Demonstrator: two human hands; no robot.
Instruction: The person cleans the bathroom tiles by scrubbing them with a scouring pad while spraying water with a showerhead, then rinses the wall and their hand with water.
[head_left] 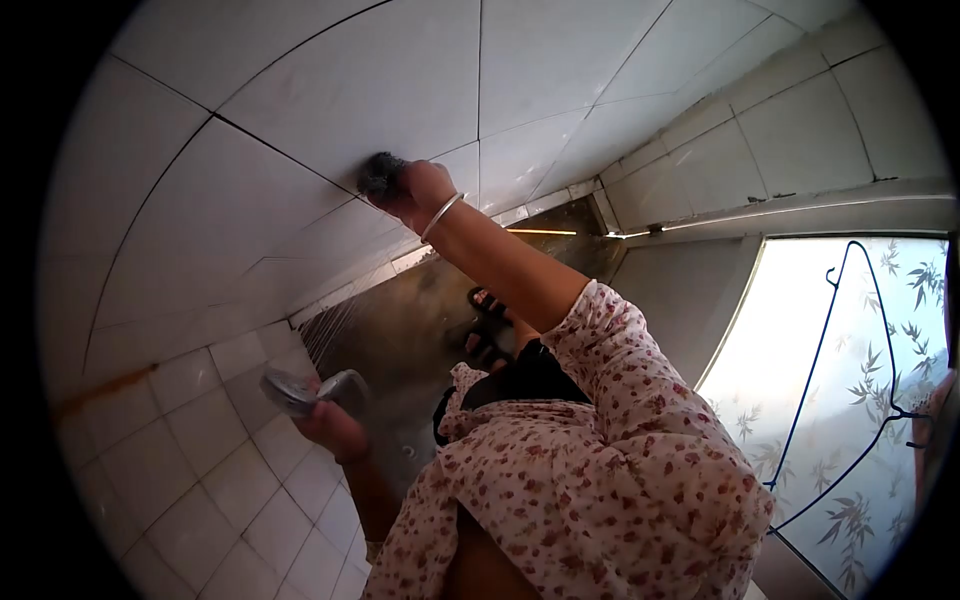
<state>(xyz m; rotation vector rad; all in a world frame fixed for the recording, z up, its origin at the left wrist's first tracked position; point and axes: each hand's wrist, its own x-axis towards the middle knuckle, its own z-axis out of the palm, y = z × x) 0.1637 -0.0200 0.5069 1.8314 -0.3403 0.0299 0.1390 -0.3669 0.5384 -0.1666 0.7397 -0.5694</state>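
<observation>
My right hand (420,192), with a silver bangle (443,217) at the wrist, is closed round a dark steel wool scrubber (381,176). The scrubber presses against the white tiled wall (330,90). Lower down on the left, my left hand (333,430) grips a grey shower head (288,391). Thin streams of water spray out of it towards the foot of the wall. Part of the left hand's fingers is hidden behind the shower head.
Below lies a wet, dark floor (390,310), where my feet stand in black sandals (487,345). More tiled wall (230,490) rises at the lower left. On the right, a blue wire hanger (812,390) hangs before a bright leaf-patterned pane (760,370).
</observation>
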